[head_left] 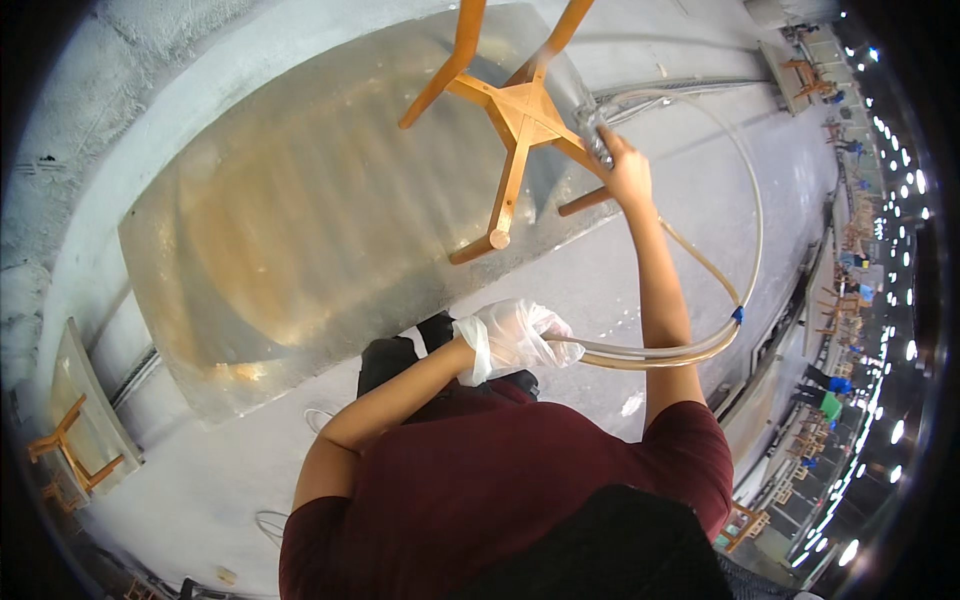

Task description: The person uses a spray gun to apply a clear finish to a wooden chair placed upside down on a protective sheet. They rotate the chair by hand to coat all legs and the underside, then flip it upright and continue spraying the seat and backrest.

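My right hand (628, 175) is wrapped around the handle of a metal spray gun (592, 132). The gun sits close to one leg of an orange-brown wooden chair frame (527, 103), whose crossed rails and several legs face up toward me. From the gun, clear and yellowish hoses (655, 357) loop out to the right and back to my left hand (508, 340). A loose clear plastic glove covers that hand, closed around the hoses in front of my body. The glove partly hides its fingers.
Beneath the chair frame lies a large, stained board (300, 230) with brownish overspray. A pale rough wall (110, 90) rises beyond it. Another wooden frame (72, 455) stands at the lower left. People and more chairs line the far right, and thin hose lies on the floor.
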{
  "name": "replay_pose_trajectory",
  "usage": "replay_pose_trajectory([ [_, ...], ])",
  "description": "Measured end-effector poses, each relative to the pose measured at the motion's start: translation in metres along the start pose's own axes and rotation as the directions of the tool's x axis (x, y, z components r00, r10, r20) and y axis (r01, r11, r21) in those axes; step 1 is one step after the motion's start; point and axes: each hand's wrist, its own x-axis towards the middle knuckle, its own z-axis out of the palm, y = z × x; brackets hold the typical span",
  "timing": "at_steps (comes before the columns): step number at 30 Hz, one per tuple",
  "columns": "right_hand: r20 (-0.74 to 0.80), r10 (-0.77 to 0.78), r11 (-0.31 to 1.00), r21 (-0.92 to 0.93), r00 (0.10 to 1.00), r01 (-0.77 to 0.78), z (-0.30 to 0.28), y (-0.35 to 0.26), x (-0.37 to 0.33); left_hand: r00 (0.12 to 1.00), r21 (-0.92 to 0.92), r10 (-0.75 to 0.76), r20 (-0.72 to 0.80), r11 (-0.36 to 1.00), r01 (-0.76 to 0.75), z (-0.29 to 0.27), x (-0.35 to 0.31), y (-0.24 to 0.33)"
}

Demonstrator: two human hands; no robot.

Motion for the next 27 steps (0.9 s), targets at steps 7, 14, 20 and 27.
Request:
replay_pose_trajectory([
  [7,0.329,0.563,0.182,0.845,0.758,-0.502,0.094,0.027,-0.131,0.977,0.233,-0.165,0.134,0.964,0.130,-0.004,0.048,0.020],
  [14,0.767,0.567,-0.739,0.634,0.300,-0.226,0.239,0.051,-0.158,0.904,0.244,-0.411,0.118,0.894,0.375,-0.009,0.098,0.023],
  [20,0.600,0.495,-0.828,0.545,0.628,0.132,0.301,0.067,-0.092,0.804,0.197,-0.587,0.090,0.802,0.564,-0.008,0.123,0.001],
  [27,0.667,0.550,-0.794,0.604,0.503,0.068,0.324,0.090,-0.046,0.843,0.007,-0.536,-0.037,0.844,0.537,-0.004,0.135,-0.007],
])
